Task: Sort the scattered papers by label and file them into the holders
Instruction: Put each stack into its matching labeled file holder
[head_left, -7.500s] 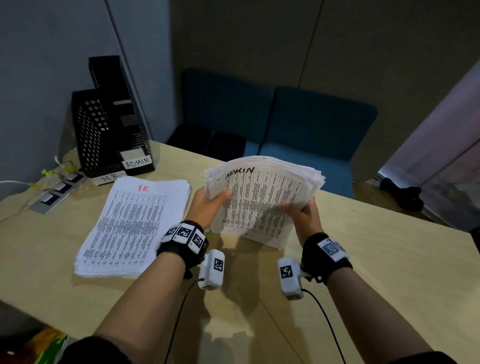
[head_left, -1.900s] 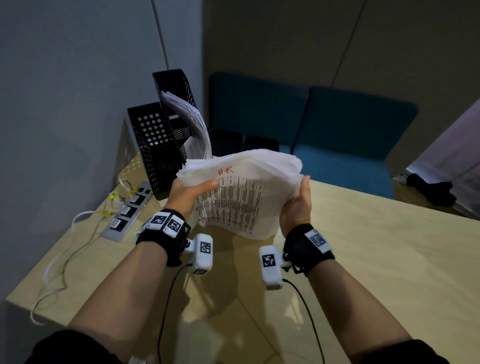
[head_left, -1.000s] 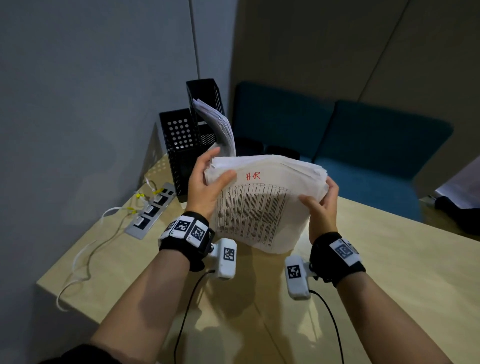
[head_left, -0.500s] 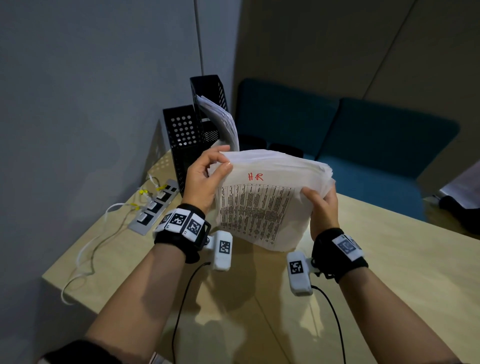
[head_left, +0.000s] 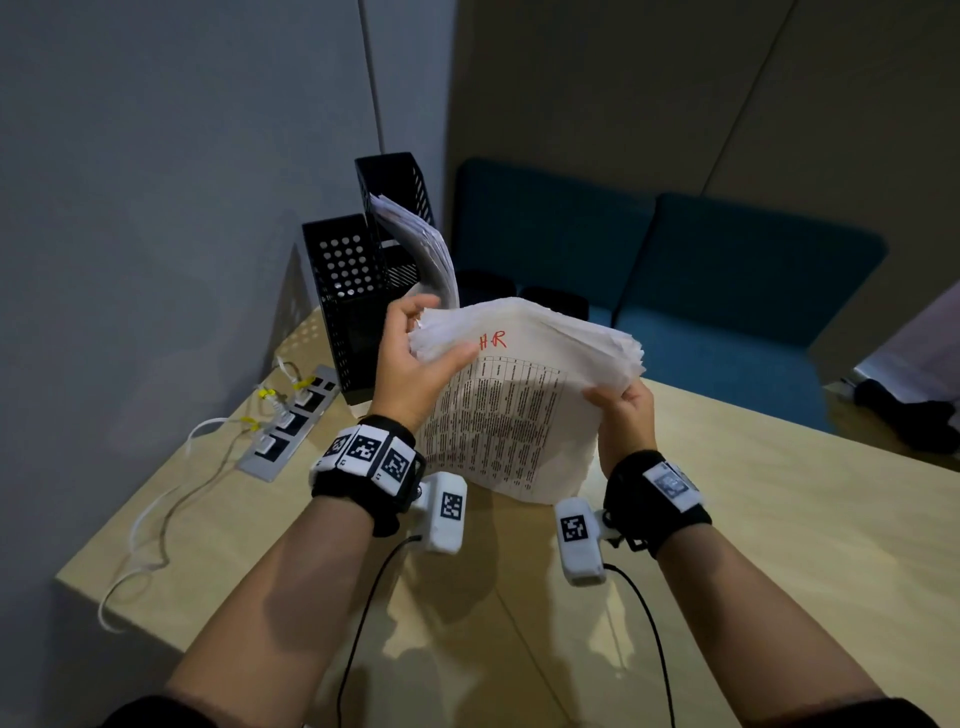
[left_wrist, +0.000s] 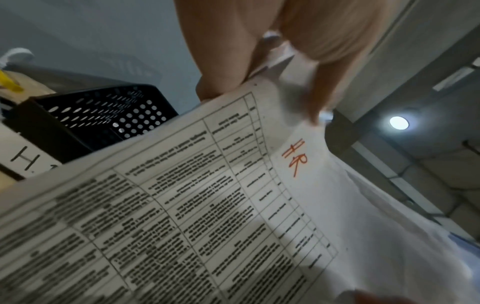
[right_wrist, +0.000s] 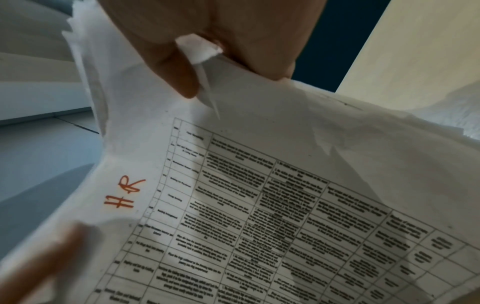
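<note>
Both hands hold a thick stack of printed sheets marked "HR" in red (head_left: 524, 395) upright above the wooden table (head_left: 779, 519). My left hand (head_left: 415, 358) grips its top left corner, thumb on the front sheet (left_wrist: 233, 195). My right hand (head_left: 623, 410) pinches the right edge (right_wrist: 259, 174). Two black perforated file holders stand at the table's far left corner. The nearer holder (head_left: 345, 291) is just left of the stack and bears a white label starting with "H" (left_wrist: 26, 160). The farther holder (head_left: 395, 192) contains a sheaf of papers (head_left: 421, 249).
A grey power strip (head_left: 291, 426) with white cables (head_left: 156, 519) lies at the table's left edge. A grey wall stands close behind the holders. Blue seats (head_left: 675, 291) are beyond the table's far edge.
The Admin stack held earlier now sits in the farther holder. The HR stack has been picked up from the table and raised slightly toward the holders over the last second.
</note>
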